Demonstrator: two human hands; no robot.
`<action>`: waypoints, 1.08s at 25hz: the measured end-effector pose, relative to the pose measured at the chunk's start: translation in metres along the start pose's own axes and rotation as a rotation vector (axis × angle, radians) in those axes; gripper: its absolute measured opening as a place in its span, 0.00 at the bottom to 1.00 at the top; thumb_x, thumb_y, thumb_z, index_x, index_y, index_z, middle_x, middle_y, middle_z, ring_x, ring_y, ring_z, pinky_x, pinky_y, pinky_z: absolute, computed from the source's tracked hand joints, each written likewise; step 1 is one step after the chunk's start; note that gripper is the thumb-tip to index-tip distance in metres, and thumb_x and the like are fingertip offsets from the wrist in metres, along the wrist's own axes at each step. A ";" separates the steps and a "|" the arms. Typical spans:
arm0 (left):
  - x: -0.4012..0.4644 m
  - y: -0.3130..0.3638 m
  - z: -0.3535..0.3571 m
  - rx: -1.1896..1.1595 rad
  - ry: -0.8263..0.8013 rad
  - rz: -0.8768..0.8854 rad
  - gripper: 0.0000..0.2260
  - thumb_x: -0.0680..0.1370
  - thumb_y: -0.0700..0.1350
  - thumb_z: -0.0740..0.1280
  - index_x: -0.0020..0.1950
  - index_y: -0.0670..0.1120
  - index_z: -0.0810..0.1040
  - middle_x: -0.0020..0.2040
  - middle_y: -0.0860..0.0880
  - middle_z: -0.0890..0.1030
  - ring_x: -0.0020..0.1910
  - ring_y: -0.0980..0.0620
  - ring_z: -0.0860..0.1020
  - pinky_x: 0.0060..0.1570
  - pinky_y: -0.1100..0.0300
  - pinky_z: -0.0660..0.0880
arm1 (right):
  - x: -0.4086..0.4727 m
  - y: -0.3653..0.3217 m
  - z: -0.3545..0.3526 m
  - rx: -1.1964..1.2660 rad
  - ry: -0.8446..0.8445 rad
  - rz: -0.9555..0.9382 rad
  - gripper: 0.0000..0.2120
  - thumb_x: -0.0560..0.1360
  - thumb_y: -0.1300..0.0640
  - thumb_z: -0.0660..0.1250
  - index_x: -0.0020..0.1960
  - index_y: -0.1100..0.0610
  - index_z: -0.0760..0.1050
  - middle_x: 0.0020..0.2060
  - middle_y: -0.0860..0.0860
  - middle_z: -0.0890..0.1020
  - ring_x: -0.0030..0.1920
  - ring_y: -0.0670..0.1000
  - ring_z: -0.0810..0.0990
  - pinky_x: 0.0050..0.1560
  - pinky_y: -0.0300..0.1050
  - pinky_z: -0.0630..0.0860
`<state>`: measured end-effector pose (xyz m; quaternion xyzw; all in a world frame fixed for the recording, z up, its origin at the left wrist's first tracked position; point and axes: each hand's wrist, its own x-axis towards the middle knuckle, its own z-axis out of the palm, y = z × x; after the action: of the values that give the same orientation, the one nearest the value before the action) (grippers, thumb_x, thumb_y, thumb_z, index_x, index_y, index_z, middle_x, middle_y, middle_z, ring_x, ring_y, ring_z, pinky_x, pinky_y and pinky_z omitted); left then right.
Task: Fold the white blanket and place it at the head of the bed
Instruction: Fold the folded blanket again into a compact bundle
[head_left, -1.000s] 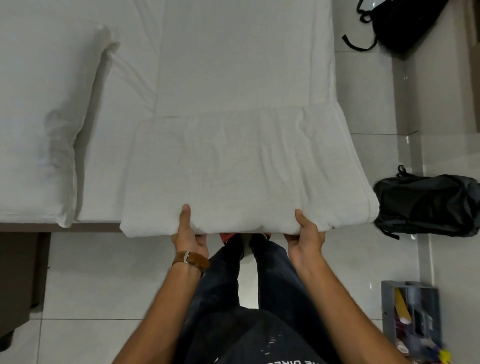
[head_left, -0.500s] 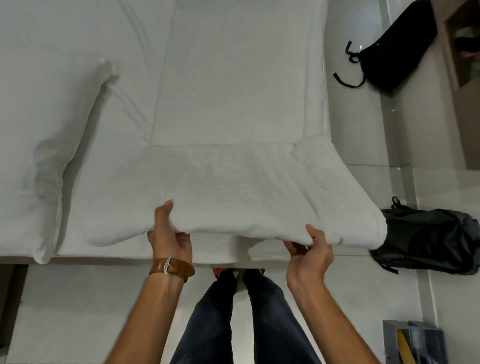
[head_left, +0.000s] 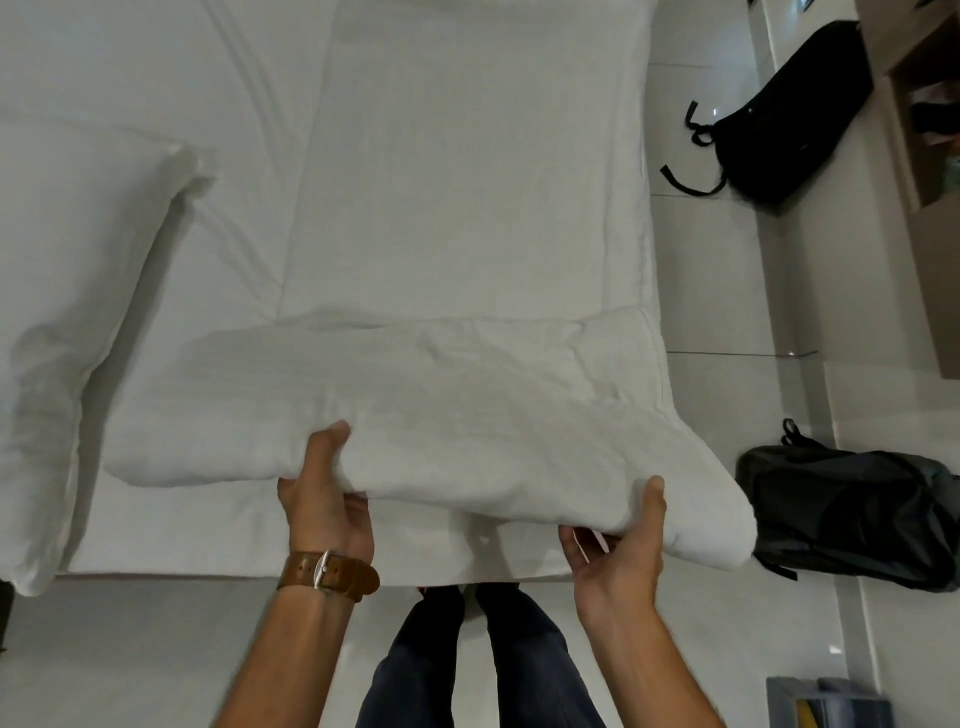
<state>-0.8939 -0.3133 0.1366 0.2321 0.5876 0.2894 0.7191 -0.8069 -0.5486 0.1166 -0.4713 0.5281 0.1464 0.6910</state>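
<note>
While the folded white blanket (head_left: 415, 410) lies across the near side of the bed (head_left: 218, 270), both hands are under its front edge and lifting. The left hand (head_left: 324, 499) has its thumb pressed on top of the cloth and its fingers (head_left: 356, 512) tucked beneath, pinching the layers together. The right hand (head_left: 618, 540) does the same further along: thumb over the fold, fingers hidden below, so I cannot tell how far they reach. Both are closed on the blanket, then, not spread wide.

That grip makes sense. A thick, soft bundle like this sags wherever it is unsupported, and you can see it: the near edge rises between the hands while the left end droops flat on the sheet and the right corner hangs out past the bed's side, above the dark bag (head_left: 852, 514) on the floor. Palms underneath carry the weight; thumbs on top stop the layers sliding apart.

The far portion rests on the mattress, so the bundle is only half lifted. The pillow (head_left: 67, 291) sits off to the left, which I take to be the head of the bed. By my reading the folding looks largely done, and what remains is carrying the bundle leftward without letting that loose right corner spill open.
</note>
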 end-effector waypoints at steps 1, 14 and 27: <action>0.002 -0.008 -0.011 -0.009 0.015 -0.036 0.28 0.72 0.41 0.78 0.73 0.44 0.80 0.65 0.46 0.86 0.62 0.45 0.86 0.53 0.53 0.85 | 0.005 0.003 -0.003 -0.013 0.014 0.039 0.35 0.72 0.33 0.80 0.73 0.48 0.77 0.62 0.53 0.86 0.61 0.60 0.86 0.54 0.56 0.86; 0.065 -0.132 -0.175 -0.108 0.366 -0.434 0.23 0.78 0.47 0.69 0.74 0.49 0.79 0.68 0.45 0.84 0.63 0.42 0.83 0.52 0.49 0.86 | 0.090 0.102 -0.056 -0.478 0.325 -0.039 0.14 0.76 0.67 0.75 0.59 0.70 0.78 0.52 0.63 0.84 0.46 0.59 0.81 0.48 0.52 0.80; 0.111 -0.173 -0.130 1.711 -0.099 0.636 0.34 0.87 0.52 0.58 0.86 0.38 0.48 0.87 0.38 0.47 0.86 0.38 0.46 0.85 0.41 0.47 | 0.138 0.121 0.042 -1.093 -0.082 -0.591 0.28 0.77 0.58 0.74 0.76 0.57 0.72 0.72 0.57 0.73 0.70 0.60 0.75 0.74 0.57 0.74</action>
<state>-0.9805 -0.3637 -0.0851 0.8489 0.4787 -0.0707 0.2125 -0.8121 -0.4933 -0.0635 -0.8771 0.1971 0.2161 0.3810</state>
